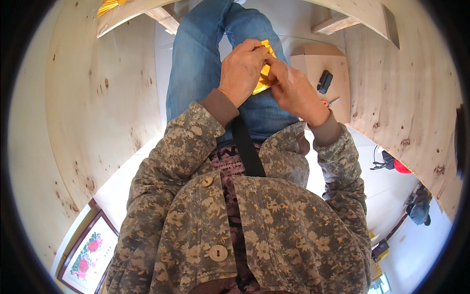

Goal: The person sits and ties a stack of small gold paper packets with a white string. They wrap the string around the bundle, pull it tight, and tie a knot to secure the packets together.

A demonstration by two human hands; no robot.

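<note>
Over my jeans-clad thighs (196,73) I hold a small piece of shiny gold foil paper (263,85), which looks folded. My left hand (240,71) grips its left side with curled fingers. From the other side, my right hand (299,95) pinches the foil's right edge between thumb and forefinger. A thin translucent strip, perhaps tape, shows by the right fingers, but I cannot make it out well. Part of the foil is hidden behind both hands.
To the right stands a cardboard box (338,66) carrying a black handheld object (324,82) and red-handled scissors (333,102). Plywood panels (117,93) curve around both sides. More gold paper (108,6) lies at the far left. A framed flower picture (89,252) appears lower left.
</note>
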